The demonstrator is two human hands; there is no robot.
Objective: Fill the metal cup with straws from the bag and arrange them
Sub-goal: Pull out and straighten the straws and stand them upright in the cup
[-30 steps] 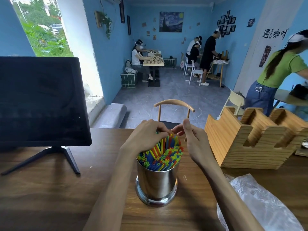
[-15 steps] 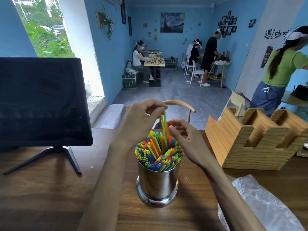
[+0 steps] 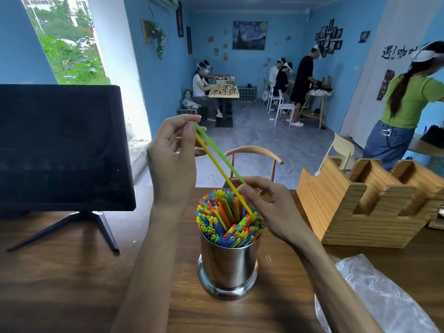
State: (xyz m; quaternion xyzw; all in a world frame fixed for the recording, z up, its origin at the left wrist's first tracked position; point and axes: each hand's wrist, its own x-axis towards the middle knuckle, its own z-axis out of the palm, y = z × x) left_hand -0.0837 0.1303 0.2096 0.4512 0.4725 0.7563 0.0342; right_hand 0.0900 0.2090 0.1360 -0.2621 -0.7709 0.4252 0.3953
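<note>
Arranging step: left hand (image 3: pixel 171 152) pinches tops of a yellow straw (image 3: pixel 222 175) and green straw (image 3: pixel 219 153), right hand (image 3: pixel 266 205) pinching them low, over the nearly full metal cup (image 3: pixel 228 265) on the table (image 3: pixel 60 272). Next, likely reseating both into a gap.

Left flank: we find the monitor (image 3: pixel 60 145) and its stand legs (image 3: pixel 72 227) well apart from the metal cup (image 3: pixel 228 263).
Right flank: wooden organizer (image 3: pixel 370 207) near; plastic bag (image 3: pixel 384 296) lies beside it.
Above cup: both hands (image 3: pixel 173 159) (image 3: pixel 269 207) and two slanted straws (image 3: pixel 221 167) occupy this path.
Front: bare table (image 3: pixel 72 284) surface.
</note>
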